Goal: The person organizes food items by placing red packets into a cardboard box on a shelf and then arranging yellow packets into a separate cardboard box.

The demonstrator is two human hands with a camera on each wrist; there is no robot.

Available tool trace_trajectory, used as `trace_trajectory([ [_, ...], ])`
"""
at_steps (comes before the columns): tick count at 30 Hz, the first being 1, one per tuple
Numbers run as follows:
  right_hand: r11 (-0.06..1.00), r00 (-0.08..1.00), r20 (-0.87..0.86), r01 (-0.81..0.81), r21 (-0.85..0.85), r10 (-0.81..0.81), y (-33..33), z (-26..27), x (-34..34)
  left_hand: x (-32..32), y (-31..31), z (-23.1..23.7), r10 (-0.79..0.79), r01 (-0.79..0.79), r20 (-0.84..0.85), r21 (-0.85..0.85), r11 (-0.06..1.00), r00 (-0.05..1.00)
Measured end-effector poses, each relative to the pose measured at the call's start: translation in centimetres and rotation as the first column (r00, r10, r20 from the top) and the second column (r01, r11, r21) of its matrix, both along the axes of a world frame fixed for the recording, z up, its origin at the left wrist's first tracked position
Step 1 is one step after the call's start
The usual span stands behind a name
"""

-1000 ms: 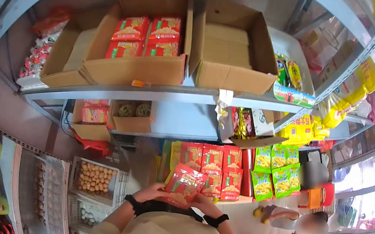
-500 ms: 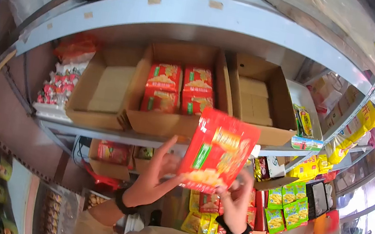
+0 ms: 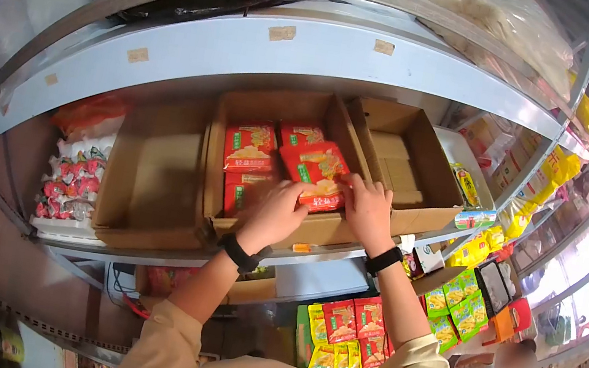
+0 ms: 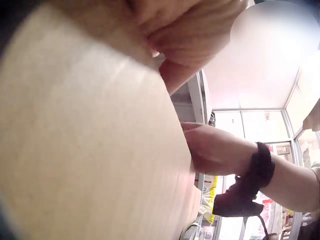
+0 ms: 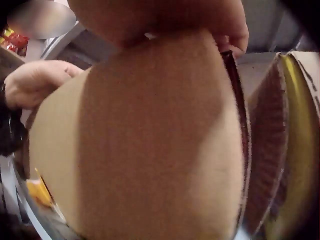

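the left hand (image 3: 275, 216) is pinching the lower left edge of the red packet (image 3: 317, 174), and the right hand (image 3: 370, 210) is gripping its right edge with bent fingers; how the thumbs are lying, i cannot tell; the red packet is resting, a little tilted, over the other red packets (image 3: 249, 148) inside the middle carton (image 3: 280, 223); one open carton (image 3: 155, 176) is standing to its left and another carton (image 3: 424, 218) to its right, all on the same shelf (image 3: 193, 264).

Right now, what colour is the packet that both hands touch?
The packet is red with a green patch, best seen in the head view.
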State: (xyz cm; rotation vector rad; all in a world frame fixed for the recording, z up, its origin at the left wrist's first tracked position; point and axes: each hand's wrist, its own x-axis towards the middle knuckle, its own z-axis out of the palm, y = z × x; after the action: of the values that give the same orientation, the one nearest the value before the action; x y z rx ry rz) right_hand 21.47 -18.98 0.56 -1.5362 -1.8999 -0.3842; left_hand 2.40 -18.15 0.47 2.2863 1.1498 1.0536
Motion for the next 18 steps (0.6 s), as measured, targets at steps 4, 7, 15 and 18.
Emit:
trace_trajectory([
  [4,0.999,0.965,0.259,0.049,0.019,-0.052,-0.4,-0.2,-0.6,1.3,0.1,1.8,-0.069,-0.124,-0.468,-0.368,0.921,0.881],
  [7,0.998,0.956,0.289,0.057,-0.011,-0.051,-0.5,-0.7,-0.7,1.7,-0.1,2.1,-0.064,-0.17,-0.561,-0.354,0.92,0.825],
  [15,0.994,0.907,0.421,0.043,-0.101,0.004,0.1,-1.0,0.2,1.9,-0.5,2.8,-0.053,-0.206,-0.58,-0.372,0.905,0.813],
  [18,0.974,0.907,0.418,0.046,-0.224,0.053,0.2,-0.6,0.2,1.8,0.4,2.1,-0.074,-0.188,-0.58,-0.378,0.906,0.811],
])
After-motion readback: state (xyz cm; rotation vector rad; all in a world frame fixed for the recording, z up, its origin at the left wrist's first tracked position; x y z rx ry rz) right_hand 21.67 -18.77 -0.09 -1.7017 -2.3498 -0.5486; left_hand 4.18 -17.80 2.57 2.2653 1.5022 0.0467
